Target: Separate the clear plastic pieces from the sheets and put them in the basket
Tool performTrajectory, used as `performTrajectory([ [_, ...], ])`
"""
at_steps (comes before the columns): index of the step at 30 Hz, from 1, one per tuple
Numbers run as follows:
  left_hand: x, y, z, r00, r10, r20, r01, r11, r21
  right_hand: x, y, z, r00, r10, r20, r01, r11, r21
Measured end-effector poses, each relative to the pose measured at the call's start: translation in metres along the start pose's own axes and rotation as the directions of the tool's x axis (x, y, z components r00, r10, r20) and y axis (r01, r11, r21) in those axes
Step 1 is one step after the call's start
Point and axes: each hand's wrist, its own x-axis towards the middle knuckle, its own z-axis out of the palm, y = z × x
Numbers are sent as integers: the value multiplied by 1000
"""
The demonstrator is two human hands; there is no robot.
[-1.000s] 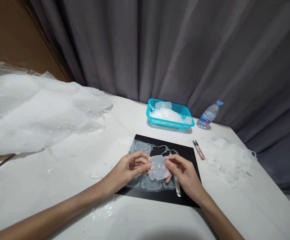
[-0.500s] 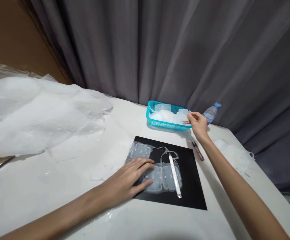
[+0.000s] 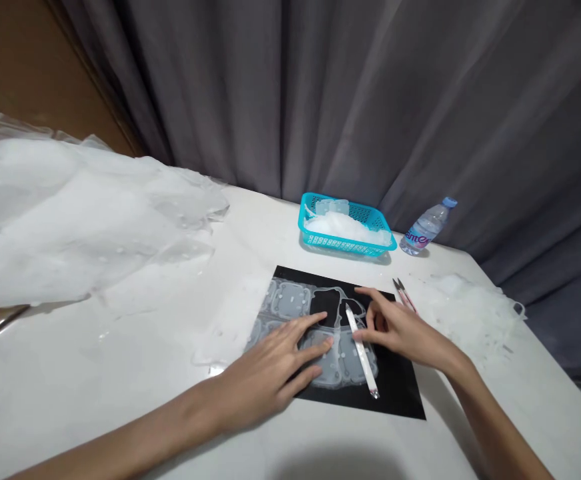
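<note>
My left hand [image 3: 283, 363] lies flat with its fingers spread on a translucent molded plastic sheet [image 3: 293, 300]. The sheet has rounded panels and a cut-out opening, and rests on a black mat [image 3: 400, 393]. A slim white tool with a pointed tip [image 3: 363, 357] lies across the sheet's right-hand panels. Over the mat's right side hovers my right hand [image 3: 393, 327], index finger stretched out and thumb apart from it. Its thumb is at the white tool; whether it touches is unclear. Small snips [image 3: 404, 293] lie partly hidden behind this hand.
A blue basket [image 3: 350, 248] with white translucent pieces stands behind the mat, beside a water bottle [image 3: 423, 230]. Clear plastic scraps [image 3: 470, 320] are heaped at right. A large pile of translucent sheets [image 3: 85, 220] covers the table's left, and a grey curtain [image 3: 330, 100] hangs behind.
My right hand has come back from the basket to the white tool, letting go of the translucent piece there. My left hand stays on the sheet; the view has shifted slightly.
</note>
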Motion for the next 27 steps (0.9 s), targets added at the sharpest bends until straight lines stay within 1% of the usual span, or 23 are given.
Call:
performTrajectory([
  [2,2,5,2,1000,-8,0,8,1000,-30,-15,0,6,999,4,55,-5,1000,22],
  [3,3,6,1,1000,-12,-3,12,998,-56,-20,0,8,998,6,69,-8,999,35],
  [5,5,2,-9,999,-31,-23,28,992,-127,-27,1,9,997,4,82,-9,998,62],
  [7,7,-9,-24,997,-50,-65,37,983,-177,-31,1,8,996,-9,94,2,998,66],
  [9,7,-23,-37,993,-64,-103,49,989,-137,-32,-2,8,996,-5,91,1,999,43],
  [12,5,-42,-48,987,-110,-113,113,993,17,-30,-8,11,995,60,76,-61,998,7],
  [15,3,-49,-47,990,-105,-91,115,986,117,-28,-12,15,987,131,98,-135,990,30],
  [18,5,-49,-39,991,-91,-96,107,978,179,-32,-12,16,973,171,155,-189,976,109],
  [20,6,-46,-34,990,-88,-113,110,973,203,-37,-12,12,961,196,196,-225,964,141],
  [23,9,-41,-28,989,-69,-127,96,971,218,-45,-12,0,934,216,283,-282,934,217],
  [25,11,-37,-25,989,-57,-133,86,972,218,-49,-12,-10,939,182,291,-266,922,282],
  [27,13,-33,-22,989,-47,-141,78,971,225,-51,-13,-16,964,135,227,-203,930,306],
])
